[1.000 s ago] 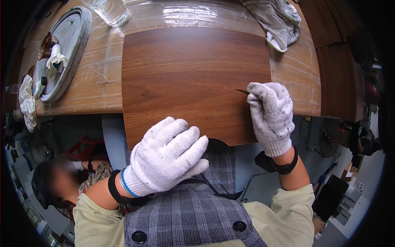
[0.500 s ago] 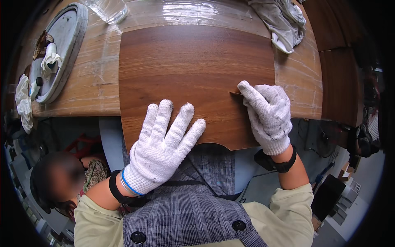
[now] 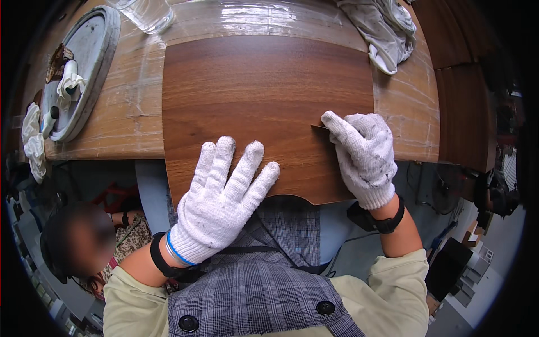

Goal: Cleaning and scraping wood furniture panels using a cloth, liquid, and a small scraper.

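A dark brown wood-grain board [image 3: 252, 84] lies on the table, its near edge with a curved cutout reaching out over my lap. My left hand [image 3: 216, 196], in a white knit glove, rests flat on the board's near left part with fingers spread. Over the right side of the board, my gloved right hand [image 3: 365, 154] is closed in a pinch. Between its thumb and forefinger is a small thin brown piece [image 3: 320, 127], its tip pointing left just above the board's surface. The rest of that piece is hidden by the glove, so its kind is unclear.
The plastic-wrapped table [image 3: 132, 101] carries an oval grey tray [image 3: 106, 42] at left, holding a small bottle [image 3: 50, 119] and crumpled white cloth [image 3: 70, 81]. A clear container [image 3: 149, 16] stands far left. A grey rag [image 3: 387, 36] lies far right. Another person [image 3: 84, 241] is low at left.
My right hand has shifted slightly left with the thin piece still pinched. My left hand stays flat in place. The person at left has moved a little.
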A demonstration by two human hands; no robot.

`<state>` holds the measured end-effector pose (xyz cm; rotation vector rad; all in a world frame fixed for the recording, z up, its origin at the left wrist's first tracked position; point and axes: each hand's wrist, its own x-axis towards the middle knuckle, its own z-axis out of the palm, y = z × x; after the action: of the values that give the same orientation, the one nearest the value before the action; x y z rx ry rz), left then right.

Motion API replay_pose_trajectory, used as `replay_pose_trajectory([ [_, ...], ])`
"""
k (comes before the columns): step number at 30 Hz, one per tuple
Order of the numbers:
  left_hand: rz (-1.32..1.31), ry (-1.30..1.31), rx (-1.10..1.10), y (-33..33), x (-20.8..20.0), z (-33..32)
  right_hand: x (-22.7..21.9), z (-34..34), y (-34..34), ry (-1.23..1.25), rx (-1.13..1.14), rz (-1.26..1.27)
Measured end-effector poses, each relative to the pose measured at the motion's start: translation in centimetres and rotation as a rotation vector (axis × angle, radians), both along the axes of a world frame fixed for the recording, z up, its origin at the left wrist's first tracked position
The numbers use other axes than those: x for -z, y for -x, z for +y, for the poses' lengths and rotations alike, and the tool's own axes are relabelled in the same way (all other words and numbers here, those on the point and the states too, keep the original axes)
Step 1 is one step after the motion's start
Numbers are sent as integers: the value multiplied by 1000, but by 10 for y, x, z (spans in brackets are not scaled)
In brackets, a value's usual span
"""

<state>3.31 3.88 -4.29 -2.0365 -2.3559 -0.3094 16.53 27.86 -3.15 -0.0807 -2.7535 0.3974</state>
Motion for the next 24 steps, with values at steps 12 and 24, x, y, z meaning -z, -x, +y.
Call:
replay_pose_trajectory([
  [12,18,-20,8,0,2,-1,-1,1,-1,3,5,7],
  [24,-6,-3,4,0,2,-1,-1,-1,0,17,42,7],
])
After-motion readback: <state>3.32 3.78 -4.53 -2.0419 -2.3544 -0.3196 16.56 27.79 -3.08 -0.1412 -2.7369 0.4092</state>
